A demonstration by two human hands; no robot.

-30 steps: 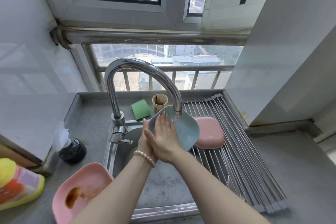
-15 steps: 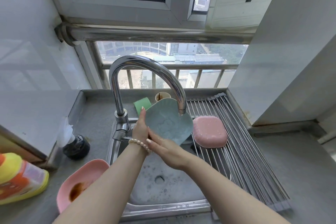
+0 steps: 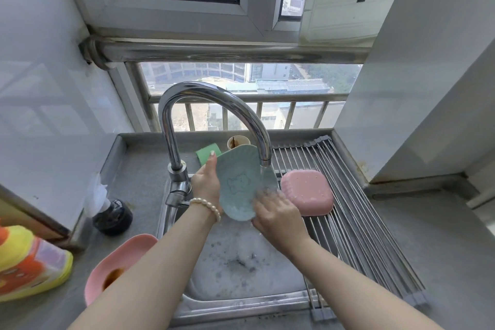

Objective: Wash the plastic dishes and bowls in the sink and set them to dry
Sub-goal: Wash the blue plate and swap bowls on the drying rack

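The left hand (image 3: 206,182) is holding the blue plate (image 3: 241,182) by its left edge, its grip curled around the rim, tilting the plate up under the tap (image 3: 214,104). The right hand (image 3: 276,211) is rubbing the lower right side of the plate; its fingers look blurry, so I cannot tell if that grip is wide or narrow. Water is running from the spout onto the plate, over the sink (image 3: 241,300).

This looks like the rinsing step for this plate. Next, I think the plate needs to go on the drying rack (image 3: 361,217), beside the pink bowl (image 3: 308,193) drying there upside down. The dirty pink plate (image 3: 117,262) is waiting on the surface (image 3: 442,249) to the left of the sink, and probably needs washing after that.
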